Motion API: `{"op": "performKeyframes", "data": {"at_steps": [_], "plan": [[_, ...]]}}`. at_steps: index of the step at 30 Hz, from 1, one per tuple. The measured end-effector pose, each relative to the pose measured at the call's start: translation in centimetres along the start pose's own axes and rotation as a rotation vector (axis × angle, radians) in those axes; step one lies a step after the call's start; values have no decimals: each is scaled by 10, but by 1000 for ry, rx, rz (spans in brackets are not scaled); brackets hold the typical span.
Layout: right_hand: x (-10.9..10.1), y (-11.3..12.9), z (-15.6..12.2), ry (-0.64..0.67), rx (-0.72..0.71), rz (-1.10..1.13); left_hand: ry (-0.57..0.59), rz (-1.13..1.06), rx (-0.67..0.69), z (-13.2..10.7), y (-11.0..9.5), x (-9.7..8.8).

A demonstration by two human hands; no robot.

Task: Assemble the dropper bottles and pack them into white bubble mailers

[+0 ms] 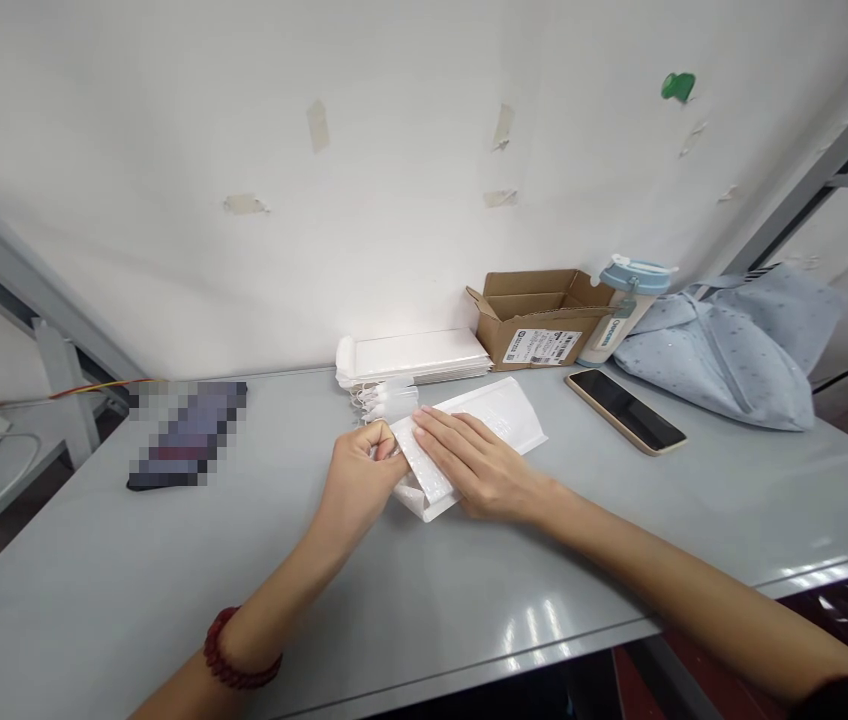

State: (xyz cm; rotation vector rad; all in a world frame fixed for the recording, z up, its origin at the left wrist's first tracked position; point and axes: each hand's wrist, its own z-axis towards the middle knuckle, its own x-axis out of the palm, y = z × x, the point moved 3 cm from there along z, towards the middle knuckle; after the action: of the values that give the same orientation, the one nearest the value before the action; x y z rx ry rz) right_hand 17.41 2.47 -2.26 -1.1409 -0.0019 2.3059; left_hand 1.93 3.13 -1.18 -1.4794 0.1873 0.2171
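White bubble envelope (518, 408) right of left hand (362, 475), long axis running rightward and away from grip; fingers curled at nearer end, pinch cannot tell; right hand (482, 465) flat atop.

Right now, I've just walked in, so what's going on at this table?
A person is handling a white padded envelope on the grey table. The right hand lies flat across it, while the left hand is curled at its left end, which looks open. Behind are a stack of white envelopes and some small translucent items, with a cardboard box beside the stack.
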Motion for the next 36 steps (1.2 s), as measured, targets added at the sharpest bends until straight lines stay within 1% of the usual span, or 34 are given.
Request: {"op": "performKeyframes", "data": {"at_steps": [5,8,10,13,15,18,21,23,26,28,31,33,35,36], "plan": [[-1,3,1,52,-8,-12,7,-49,-26,0,2,0],[-3,2,1,61,-15,-17,5,-73,-40,0,4,-1],[-4,-1,1,17,5,-27,8,-108,-74,-1,3,-2],[-8,-9,-1,-133,84,-77,16,-231,-151,-2,-2,-4],[-11,-14,-2,-221,126,-113,22,-333,-170,-2,-5,-6],[-12,-17,-2,-250,124,-128,19,-471,-137,-1,-10,-8],[-11,-18,-2,-229,130,-114,-34,-545,-72,1,-11,-11],[-12,-19,-2,-233,149,-110,-59,-517,-3,-1,-12,-12],[-11,-20,-3,-238,163,-115,-44,-324,173,-7,-15,-11],[-12,-21,-4,-241,161,-114,-25,-112,344,-11,-18,-7],[-15,-22,-5,-255,157,-107,-24,233,653,-14,-19,1],[-18,-22,-4,-271,152,-117,-37,400,827,-14,-17,6],[-22,-20,-2,-295,137,-132,-49,487,913,-13,-13,10],[-25,-19,-1,-302,127,-134,-48,508,921,-12,-11,11]]}}
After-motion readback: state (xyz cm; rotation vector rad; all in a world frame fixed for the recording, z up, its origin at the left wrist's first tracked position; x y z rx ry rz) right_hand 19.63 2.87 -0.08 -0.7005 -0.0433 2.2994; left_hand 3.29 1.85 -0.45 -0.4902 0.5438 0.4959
